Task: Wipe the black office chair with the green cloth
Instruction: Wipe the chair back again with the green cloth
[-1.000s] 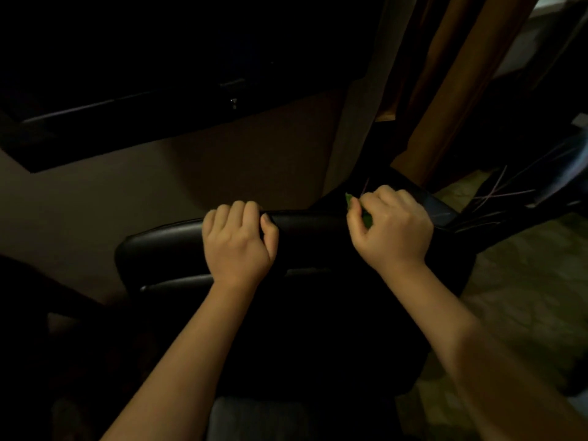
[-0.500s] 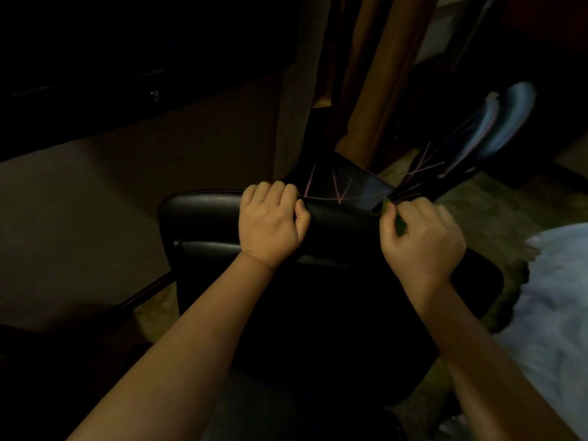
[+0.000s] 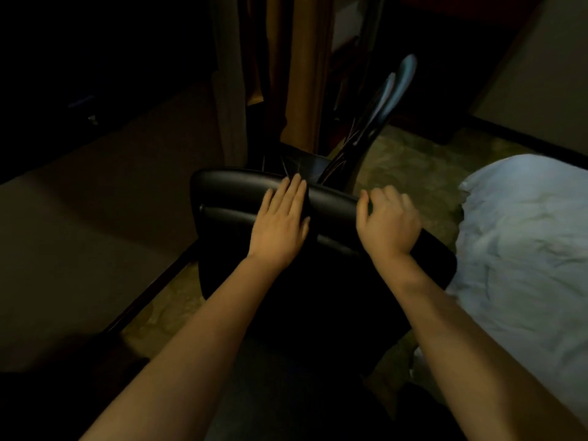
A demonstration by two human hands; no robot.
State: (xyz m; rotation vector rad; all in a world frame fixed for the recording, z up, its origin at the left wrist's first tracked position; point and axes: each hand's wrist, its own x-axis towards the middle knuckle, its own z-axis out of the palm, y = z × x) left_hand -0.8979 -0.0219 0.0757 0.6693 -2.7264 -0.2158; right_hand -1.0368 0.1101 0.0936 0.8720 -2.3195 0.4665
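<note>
Chair (image 3: 241,192) stands in a dim room on a mottled greenish floor (image 3: 404,154), its black back toward the camera. White bedding (image 3: 525,243) lies just beside it on the right, and brown curtains (image 3: 299,90) hang behind. The left hand (image 3: 280,224) lies flat on the back's top, fingers straight. The right hand (image 3: 389,221) curls over the top edge; whether it holds the cloth cannot be told. The seat is lost in shadow.

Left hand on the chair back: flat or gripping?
Flat: the left hand lies with straight fingers across the chair back, not curled round it.
</note>
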